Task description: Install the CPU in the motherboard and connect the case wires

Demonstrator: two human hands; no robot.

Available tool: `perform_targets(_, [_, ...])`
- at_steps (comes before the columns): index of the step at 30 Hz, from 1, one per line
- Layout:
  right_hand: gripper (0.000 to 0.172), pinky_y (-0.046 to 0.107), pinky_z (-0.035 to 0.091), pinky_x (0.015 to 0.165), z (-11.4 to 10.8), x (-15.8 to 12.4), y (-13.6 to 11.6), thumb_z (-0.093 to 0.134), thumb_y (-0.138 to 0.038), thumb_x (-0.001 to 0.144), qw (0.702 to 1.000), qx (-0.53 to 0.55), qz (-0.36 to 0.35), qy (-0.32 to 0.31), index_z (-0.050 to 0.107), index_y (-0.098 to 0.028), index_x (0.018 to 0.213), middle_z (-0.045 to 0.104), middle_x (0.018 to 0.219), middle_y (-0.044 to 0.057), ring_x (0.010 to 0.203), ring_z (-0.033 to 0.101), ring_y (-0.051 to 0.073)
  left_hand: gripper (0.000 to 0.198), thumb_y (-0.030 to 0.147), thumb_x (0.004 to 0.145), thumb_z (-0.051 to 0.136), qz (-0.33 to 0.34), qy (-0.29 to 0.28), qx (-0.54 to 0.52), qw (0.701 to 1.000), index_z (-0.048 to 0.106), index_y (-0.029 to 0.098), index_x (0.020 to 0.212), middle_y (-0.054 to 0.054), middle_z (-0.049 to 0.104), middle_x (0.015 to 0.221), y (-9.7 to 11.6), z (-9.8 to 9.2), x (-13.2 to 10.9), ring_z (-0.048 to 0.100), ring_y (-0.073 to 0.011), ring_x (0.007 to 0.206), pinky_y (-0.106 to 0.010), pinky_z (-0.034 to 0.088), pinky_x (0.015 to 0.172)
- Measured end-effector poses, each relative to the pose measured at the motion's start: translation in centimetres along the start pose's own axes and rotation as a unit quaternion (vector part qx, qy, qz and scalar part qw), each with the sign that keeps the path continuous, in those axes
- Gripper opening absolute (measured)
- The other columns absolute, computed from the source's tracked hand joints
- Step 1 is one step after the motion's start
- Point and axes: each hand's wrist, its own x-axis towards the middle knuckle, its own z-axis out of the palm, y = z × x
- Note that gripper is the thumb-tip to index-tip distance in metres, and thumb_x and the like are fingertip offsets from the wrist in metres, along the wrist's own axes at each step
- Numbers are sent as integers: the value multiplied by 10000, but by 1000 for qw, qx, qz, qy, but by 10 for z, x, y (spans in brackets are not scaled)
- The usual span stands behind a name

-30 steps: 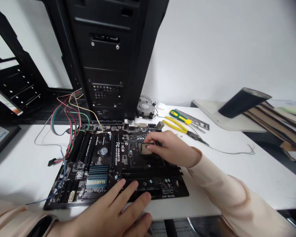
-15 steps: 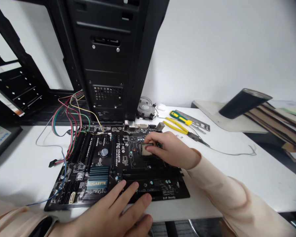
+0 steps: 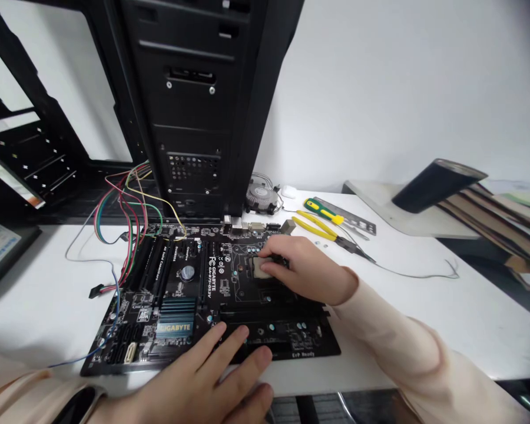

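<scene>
A black Gigabyte motherboard lies flat on the white table, carrying a blue heatsink and a round coin-cell battery. At its socket is a silver processor, which looks flat and level with the board. My right hand reaches over from the right, with thumb and forefinger closed at the processor's right and upper edges; the other fingers are curled and partly hidden. My left hand rests palm down at the board's front edge, fingers spread and holding nothing.
Behind the board stands a black computer case with coloured wires trailing onto the board. A cooler fan, a green-yellow screwdriver, yellow-handled pliers and an I/O plate lie to the right.
The processor, slightly raised and tilted before, now sits lower and flatter in the socket, with the right hand shifted marginally. My left hand has stayed in place.
</scene>
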Motion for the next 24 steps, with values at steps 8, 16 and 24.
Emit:
perform_targets(8, [126,319,485,755,5,1,1,555,-112,848,998,-53,-38,-22,678,-138,852,630,840,78,807,574,181,333,371,957,420,3,-1,1,1000,549,346,1263,59,556,1341,2,0,-4,533,-257,1127,-436,341,970])
perform_targets(16, [192,315,487,734,6,1,-3,529,-129,875,995,-84,-58,-22,714,-151,826,631,800,69,779,562,173,331,365,964,407,-5,-7,-10,1000,552,347,1261,62,553,1347,3,1,-4,519,-257,1148,-437,339,983])
perform_targets(24, [211,342,493,754,-23,-8,7,505,-223,882,982,-108,6,152,679,-186,995,697,882,70,824,630,198,339,294,987,373,6,-28,2,1000,559,361,1263,78,570,1331,-1,-9,-1,551,-243,1123,-435,328,974])
